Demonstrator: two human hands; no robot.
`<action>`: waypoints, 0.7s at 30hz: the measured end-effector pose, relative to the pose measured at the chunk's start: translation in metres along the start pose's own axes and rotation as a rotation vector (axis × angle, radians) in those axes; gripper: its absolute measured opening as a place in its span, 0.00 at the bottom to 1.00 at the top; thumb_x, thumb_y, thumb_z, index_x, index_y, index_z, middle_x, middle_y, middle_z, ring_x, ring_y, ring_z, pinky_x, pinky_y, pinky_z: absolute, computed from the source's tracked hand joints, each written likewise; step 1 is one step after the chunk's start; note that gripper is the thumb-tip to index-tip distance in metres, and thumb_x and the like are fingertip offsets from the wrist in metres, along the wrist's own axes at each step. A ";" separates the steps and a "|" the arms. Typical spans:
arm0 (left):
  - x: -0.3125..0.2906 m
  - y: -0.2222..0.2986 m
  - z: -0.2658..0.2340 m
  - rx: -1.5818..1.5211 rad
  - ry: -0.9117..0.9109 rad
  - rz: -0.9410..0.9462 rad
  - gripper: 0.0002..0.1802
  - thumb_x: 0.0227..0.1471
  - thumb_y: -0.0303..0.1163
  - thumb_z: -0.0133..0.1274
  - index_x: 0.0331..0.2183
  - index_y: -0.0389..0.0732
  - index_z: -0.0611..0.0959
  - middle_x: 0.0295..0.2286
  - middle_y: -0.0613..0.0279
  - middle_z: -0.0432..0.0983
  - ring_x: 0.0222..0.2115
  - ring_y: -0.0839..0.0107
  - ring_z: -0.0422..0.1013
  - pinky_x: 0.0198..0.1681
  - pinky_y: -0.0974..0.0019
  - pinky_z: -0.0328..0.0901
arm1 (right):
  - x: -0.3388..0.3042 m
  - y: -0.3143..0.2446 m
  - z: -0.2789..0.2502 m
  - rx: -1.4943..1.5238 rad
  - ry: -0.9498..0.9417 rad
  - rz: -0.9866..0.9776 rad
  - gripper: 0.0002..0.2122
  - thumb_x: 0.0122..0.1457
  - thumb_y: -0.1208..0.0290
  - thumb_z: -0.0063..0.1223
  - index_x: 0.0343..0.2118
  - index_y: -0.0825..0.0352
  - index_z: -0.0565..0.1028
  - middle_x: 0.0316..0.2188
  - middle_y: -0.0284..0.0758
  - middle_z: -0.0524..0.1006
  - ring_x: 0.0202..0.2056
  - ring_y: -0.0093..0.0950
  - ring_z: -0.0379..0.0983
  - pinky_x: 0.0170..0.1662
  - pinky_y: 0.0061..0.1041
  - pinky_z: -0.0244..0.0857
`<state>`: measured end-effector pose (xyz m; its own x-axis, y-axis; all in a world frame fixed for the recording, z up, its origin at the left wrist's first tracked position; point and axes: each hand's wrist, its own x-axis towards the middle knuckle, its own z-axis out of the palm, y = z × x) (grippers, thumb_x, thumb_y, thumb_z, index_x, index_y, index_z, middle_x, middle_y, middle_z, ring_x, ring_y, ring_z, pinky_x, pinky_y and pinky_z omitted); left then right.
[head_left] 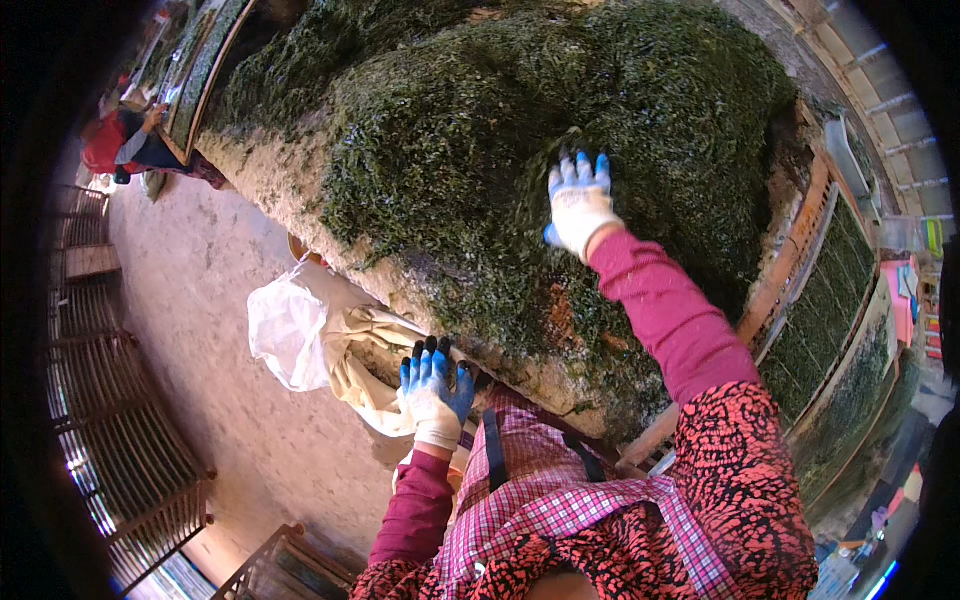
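Observation:
A large heap of dark green, stringy plant matter (450, 130) covers the surface before me; I cannot tell whether it is seaweed or leaves. My right hand (580, 205), in a white glove with blue fingers, reaches over the heap with its fingers spread, holding nothing visible. Its fingertips are at the heap's surface. My left hand (435, 395), gloved in the same colours with dark fingertips, is open, palm down, beside a pale yellow cloth or sack (365, 365) at the near edge. Any contact between that hand and the cloth is unclear.
A white plastic bag (288, 325) lies against the yellow cloth. Wooden frames with green sheets (825, 315) lean at the right. Slatted racks (125, 400) line the left side of the concrete floor (215, 300). At the far left, a person in red (105, 145) holds a long framed panel (200, 80).

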<state>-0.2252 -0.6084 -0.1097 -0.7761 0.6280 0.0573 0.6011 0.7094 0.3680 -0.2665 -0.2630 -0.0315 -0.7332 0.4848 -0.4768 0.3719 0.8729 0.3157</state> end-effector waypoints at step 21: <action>0.016 0.023 -0.036 -0.149 0.075 0.070 0.19 0.50 0.32 0.54 0.45 0.40 0.80 0.46 0.49 0.76 0.49 0.48 0.69 0.55 0.51 0.61 | -0.068 0.021 0.045 0.704 -0.062 0.251 0.39 0.47 0.56 0.68 0.61 0.65 0.65 0.55 0.41 0.73 0.56 0.39 0.70 0.61 0.31 0.62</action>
<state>-0.2312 -0.5935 -0.0667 -0.7486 0.6448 0.1544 0.6238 0.6059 0.4938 -0.1835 -0.2752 -0.0291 -0.5530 0.6576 -0.5116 0.8151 0.5542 -0.1687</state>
